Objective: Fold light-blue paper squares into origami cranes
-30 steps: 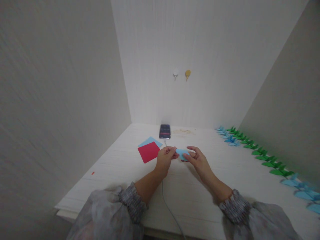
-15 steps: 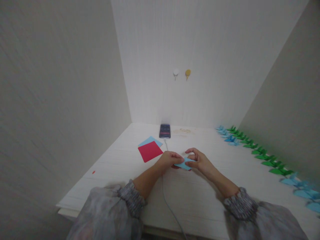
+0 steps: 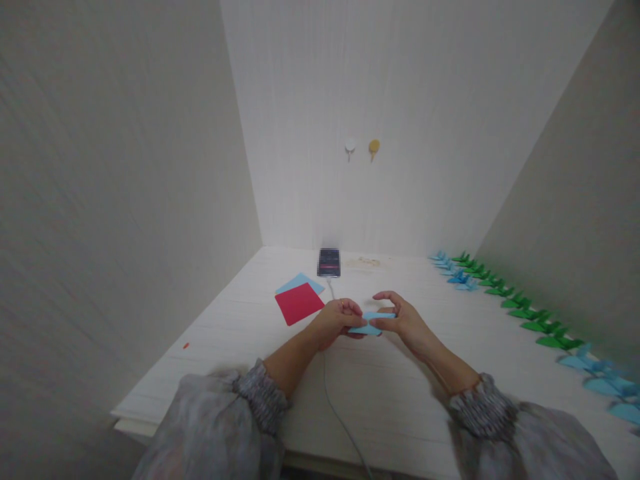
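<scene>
A small piece of folded light blue paper (image 3: 371, 329) is held between my two hands, above the middle of the white table. My left hand (image 3: 334, 324) pinches its left end between thumb and fingers. On the other side, the thumb and fingers of my right hand (image 3: 400, 320) grip its right part, with the index finger raised and curved off the paper. The fingers cover part of the paper, so its exact folds cannot be made out. Left of my left hand lie a red paper square (image 3: 299, 304) and, partly beneath it, a light blue paper sheet (image 3: 301, 283).
A phone (image 3: 329, 263) lies near the back wall, its cable (image 3: 333, 403) running under my left arm to the front edge. Folded green paper figures (image 3: 534, 324) and blue ones (image 3: 607, 385) line the right side. Two hooks (image 3: 374, 148) hang on the wall.
The blue paper has tilted and now looks flatter and narrower. My right hand has shifted slightly up, its fingers regripping the right part. The loose sheets lie as before.
</scene>
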`<state>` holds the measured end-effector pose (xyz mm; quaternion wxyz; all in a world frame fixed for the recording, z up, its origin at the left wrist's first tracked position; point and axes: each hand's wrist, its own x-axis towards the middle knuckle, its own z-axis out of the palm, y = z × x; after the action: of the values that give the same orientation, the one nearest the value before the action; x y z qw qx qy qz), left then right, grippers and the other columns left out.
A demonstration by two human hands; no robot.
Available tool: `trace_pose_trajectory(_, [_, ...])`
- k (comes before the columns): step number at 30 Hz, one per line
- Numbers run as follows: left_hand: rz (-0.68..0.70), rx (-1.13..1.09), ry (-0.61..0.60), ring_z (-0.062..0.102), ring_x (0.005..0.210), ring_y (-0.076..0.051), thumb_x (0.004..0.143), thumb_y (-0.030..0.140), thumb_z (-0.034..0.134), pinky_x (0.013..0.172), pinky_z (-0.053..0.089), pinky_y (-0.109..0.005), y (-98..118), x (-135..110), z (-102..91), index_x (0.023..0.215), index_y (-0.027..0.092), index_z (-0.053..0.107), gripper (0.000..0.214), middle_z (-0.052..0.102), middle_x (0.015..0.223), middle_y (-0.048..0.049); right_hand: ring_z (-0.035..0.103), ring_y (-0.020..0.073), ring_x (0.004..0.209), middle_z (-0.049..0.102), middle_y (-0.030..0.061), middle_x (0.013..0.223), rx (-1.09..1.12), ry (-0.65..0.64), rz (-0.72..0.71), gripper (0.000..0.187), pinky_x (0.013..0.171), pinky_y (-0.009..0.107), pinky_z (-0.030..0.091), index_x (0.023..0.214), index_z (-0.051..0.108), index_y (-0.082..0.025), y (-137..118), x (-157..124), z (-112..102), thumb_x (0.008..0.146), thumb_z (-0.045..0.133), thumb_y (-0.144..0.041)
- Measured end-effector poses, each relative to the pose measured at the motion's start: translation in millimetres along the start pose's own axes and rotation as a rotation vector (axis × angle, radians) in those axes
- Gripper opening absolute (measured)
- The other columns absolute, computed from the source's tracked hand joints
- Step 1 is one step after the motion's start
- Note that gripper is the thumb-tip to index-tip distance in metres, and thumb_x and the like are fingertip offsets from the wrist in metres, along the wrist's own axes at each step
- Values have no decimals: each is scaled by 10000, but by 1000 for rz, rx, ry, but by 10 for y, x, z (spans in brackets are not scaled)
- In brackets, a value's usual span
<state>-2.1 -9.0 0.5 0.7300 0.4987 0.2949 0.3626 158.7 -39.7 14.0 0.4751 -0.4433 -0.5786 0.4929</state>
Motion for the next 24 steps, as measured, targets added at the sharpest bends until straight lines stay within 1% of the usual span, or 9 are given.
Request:
trace_pose_trajectory(2, [20,-16,26,555,547,-119,490,191,675,529,447,-264,-6,6,-3,679,127,503,263,575,611,-11,536,118,548,587,-12,655,-26,25,-55,417,535,247,413,948,463,-197,-13,5,-4,575,638,-258])
trace_pose_trajectory(5, [82,-26,105,545,537,-102,493,211,676,547,453,-263,-17,27,-9,680,111,530,258,581,623,-22,537,121,626,588,4,740,-72,62,-113,320,582,242,408,867,540,-187,-26,20,-11,577,635,-283])
trace_pose_trajectory(7, [108,-32,143,549,562,-108,496,218,677,563,456,-263,-21,38,-9,694,103,549,262,588,644,-33,537,124,625,589,0,714,-60,59,-105,302,594,248,408,846,559,-184,-24,31,-15,574,634,-293])
trace_pose_trajectory(9, [118,-37,153,555,591,-115,501,215,675,582,460,-267,-18,40,-5,698,98,561,255,593,658,-39,541,126,602,588,-10,666,-19,58,-96,327,595,258,414,870,557,-190,-16,39,-16,569,635,-292])
trace_pose_trajectory(13, [105,-29,110,570,644,-138,526,221,661,598,465,-281,6,20,15,724,101,570,248,600,710,-53,542,124,553,576,-29,594,46,64,-94,365,576,260,424,924,536,-199,-12,44,-12,575,625,-258])
trace_pose_trajectory(16, [105,32,105,570,645,-142,525,245,662,578,466,-281,20,3,38,733,104,566,269,603,730,-62,541,125,534,574,-32,576,48,86,-83,398,552,254,422,952,522,-197,-18,41,-1,569,622,-239])
trace_pose_trajectory(20, [134,98,127,554,546,-111,474,226,691,532,448,-246,2,5,61,662,102,530,277,596,622,-41,540,131,491,562,-41,510,23,108,-51,430,520,254,414,999,492,-185,-15,38,26,584,595,-231])
trace_pose_trajectory(24, [198,118,162,527,493,-88,459,215,693,518,431,-228,-21,26,63,620,107,514,264,568,550,-9,543,136,491,567,-34,484,24,170,-58,390,549,267,415,975,505,-163,10,47,32,594,568,-225])
